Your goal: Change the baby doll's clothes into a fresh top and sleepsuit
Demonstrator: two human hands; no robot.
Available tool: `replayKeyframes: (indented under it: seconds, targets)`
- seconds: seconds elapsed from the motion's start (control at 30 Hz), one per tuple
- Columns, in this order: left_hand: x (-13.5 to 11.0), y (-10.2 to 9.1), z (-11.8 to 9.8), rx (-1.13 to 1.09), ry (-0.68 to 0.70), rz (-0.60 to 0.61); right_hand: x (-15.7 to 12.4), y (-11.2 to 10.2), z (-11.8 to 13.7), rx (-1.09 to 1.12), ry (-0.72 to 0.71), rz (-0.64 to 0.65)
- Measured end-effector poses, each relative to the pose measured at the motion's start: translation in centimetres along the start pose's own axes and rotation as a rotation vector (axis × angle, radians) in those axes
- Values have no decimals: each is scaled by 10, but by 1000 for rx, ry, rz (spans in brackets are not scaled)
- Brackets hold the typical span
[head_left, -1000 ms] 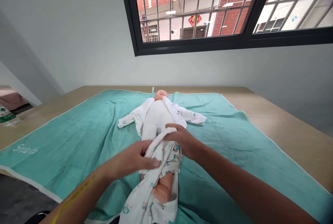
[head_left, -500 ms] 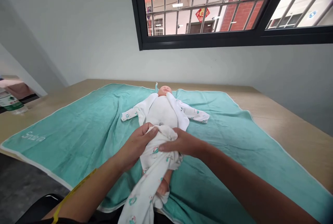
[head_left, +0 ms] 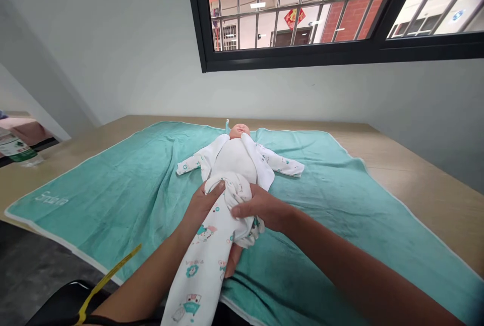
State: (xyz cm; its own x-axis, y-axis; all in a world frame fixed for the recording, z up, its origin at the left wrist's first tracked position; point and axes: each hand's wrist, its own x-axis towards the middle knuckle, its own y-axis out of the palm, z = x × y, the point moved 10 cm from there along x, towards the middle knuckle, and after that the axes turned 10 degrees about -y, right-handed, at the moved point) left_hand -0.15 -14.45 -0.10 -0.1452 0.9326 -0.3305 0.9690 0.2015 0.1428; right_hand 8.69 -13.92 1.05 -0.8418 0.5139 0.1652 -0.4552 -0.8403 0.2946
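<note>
A baby doll [head_left: 234, 157] lies on its back, head toward the wall, on a teal blanket [head_left: 124, 179]. It wears an open white printed jacket [head_left: 286, 165] with its sleeves spread wide. White printed baby pants [head_left: 204, 260] are bunched at the waist over the doll's lower body, one leg trailing toward me. My left hand [head_left: 199, 206] grips the waistband on the left, thumb on top. On the right, my right hand [head_left: 264, 208] is closed on the gathered cloth. Part of a bare doll leg [head_left: 233, 259] shows below; the rest is hidden under the pants.
The blanket covers most of a wooden table [head_left: 401, 164] set against a wall. A plastic bottle [head_left: 17, 150] lies at the far left. Above is a barred window [head_left: 295, 57]. A yellow strap [head_left: 109, 276] hangs by my left forearm.
The pants' bunched waist has come up a little over the doll's lower belly, and the trailing leg lies flatter and wider. My left hand has turned and shifted slightly left.
</note>
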Motion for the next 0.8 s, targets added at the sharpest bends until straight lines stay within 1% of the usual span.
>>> replayKeyframes:
  seconds: [0.03, 0.1, 0.13, 0.17, 0.2, 0.23, 0.3, 0.33, 0.37, 0.4, 0.43, 0.53, 0.6, 0.63, 0.73, 0.77, 0.8]
  targets:
    - [2, -4, 0, 35, 10, -51, 0, 6, -1, -60, 23, 60]
    - [2, -6, -4, 100, 55, -99, -2, 15, -3, -164, 64, 147]
    - [1, -6, -7, 132, 87, -106, -3, 17, -3, -180, 71, 156]
    - [0, -6, -10, 164, 118, -102, -3, 16, -2, -161, 67, 135]
    - [-1, -6, -13, 195, 146, -81, -3, 12, -1, -115, 53, 86]
    - [-3, -3, -15, 229, 169, -27, -2, 6, 0, -55, 32, 16]
    - [-8, 7, -13, 316, 184, 160, -3, -6, -1, 49, 4, -115]
    - [-12, 11, -9, 364, 160, 259, -4, -10, -2, 81, 0, -153]
    - [-15, 14, -3, 398, 123, 335, -4, -12, -4, 103, -4, -170]
    - [-18, 14, 2, 402, 76, 375, -3, -12, -5, 117, -7, -166]
    - [-19, 12, 6, 365, 34, 381, -3, -10, -5, 127, -16, -151]
    - [-21, 12, 7, 68, -5, 335, -1, -3, -1, 130, -49, -99]
    - [-20, 16, 6, -113, 1, 297, 0, 6, 2, 113, -50, -24]
    - [-19, 17, 6, -167, 7, 271, 0, 11, 2, 91, -43, 29]
    - [-14, 15, 7, -221, 24, 179, -3, 27, 1, -27, 13, 208]
    - [-12, 13, 7, -201, 26, 154, -4, 29, 0, -58, 34, 241]
    - [-10, 9, 7, -166, 26, 133, -5, 29, -1, -68, 48, 245]
